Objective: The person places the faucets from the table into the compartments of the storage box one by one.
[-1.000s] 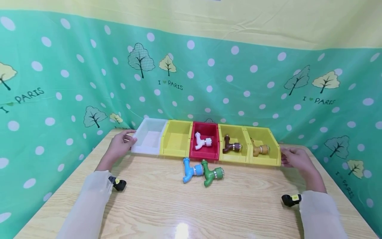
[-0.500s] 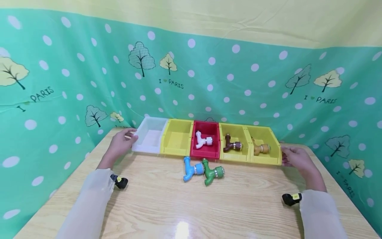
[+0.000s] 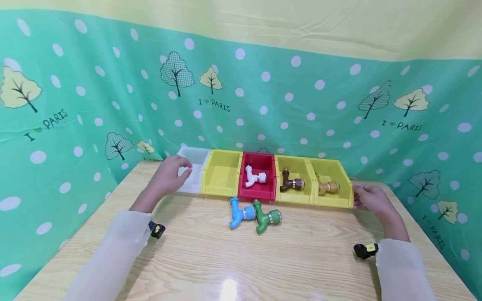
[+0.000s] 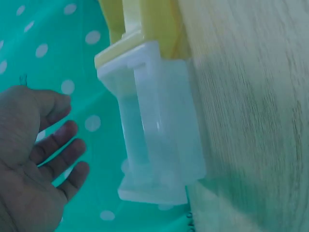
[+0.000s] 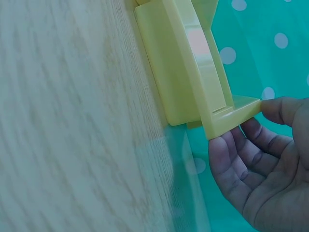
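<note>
In the head view, a joined row of bins runs along the back of the table: a white bin (image 3: 197, 156), a yellow bin (image 3: 223, 190), a red bin (image 3: 257, 193) and two more yellow ones. My left hand (image 3: 169, 177) hovers over the white bin's left side, fingers loosely bent and nothing in them. The left wrist view shows a gap between that hand and the bin. My right hand (image 3: 374, 200) grips the outer wall of the rightmost yellow bin (image 5: 212, 92) with thumb and fingertips. A blue tap (image 3: 237, 213) and a green tap (image 3: 265, 218) lie before the row.
A white tap (image 3: 253, 177) lies in the red bin, a dark brown tap (image 3: 288, 183) in the yellow bin beside it, and a tan tap (image 3: 325, 188) in the end one. A dotted green curtain (image 3: 263, 104) hangs close behind the wooden table (image 3: 263, 259).
My left hand has let go of the white bin's left edge and moved right and up over it. My right hand and the taps stay where they were.
</note>
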Tool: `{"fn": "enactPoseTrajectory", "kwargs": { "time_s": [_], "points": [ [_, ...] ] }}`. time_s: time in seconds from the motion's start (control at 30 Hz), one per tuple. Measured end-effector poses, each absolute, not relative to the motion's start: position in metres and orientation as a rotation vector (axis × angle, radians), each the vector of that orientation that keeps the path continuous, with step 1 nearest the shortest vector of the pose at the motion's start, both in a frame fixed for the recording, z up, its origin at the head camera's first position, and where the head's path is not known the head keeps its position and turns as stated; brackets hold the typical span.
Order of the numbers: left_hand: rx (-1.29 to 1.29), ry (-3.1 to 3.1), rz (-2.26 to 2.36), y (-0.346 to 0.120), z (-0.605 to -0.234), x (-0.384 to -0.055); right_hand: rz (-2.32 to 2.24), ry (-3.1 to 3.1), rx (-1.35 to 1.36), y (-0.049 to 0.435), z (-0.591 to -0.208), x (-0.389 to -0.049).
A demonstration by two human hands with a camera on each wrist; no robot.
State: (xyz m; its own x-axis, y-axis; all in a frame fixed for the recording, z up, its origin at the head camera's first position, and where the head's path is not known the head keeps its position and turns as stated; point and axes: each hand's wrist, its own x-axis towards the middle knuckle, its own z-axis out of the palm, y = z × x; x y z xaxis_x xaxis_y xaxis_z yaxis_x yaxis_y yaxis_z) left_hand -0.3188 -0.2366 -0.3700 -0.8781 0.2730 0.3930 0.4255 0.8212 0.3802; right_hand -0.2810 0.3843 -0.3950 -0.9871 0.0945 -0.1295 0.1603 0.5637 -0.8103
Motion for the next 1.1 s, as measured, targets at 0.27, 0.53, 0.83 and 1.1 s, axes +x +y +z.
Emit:
{"fn": "enactPoseTrajectory", "kwargs": {
  "time_s": [0.27,0.53,0.83,1.1],
  "points": [
    [-0.929,-2.553,-0.419,-0.205,-0.374,-0.308,-1.42,2.724,0.22,0.384,-0.397,-0.281],
    [-1.197,-2.551,-0.267,-0.177,-0.381,-0.301,-1.425,2.722,0.229,0.386,-0.398,-0.282],
    [-1.508,-2.616,-0.252,-0.15,-0.386,-0.289,-1.438,2.724,0.214,0.385,-0.397,-0.281],
    [-1.667,-2.677,-0.211,-0.13,-0.395,-0.28,-1.437,2.725,0.219,0.385,-0.398,-0.281]
  ]
}}
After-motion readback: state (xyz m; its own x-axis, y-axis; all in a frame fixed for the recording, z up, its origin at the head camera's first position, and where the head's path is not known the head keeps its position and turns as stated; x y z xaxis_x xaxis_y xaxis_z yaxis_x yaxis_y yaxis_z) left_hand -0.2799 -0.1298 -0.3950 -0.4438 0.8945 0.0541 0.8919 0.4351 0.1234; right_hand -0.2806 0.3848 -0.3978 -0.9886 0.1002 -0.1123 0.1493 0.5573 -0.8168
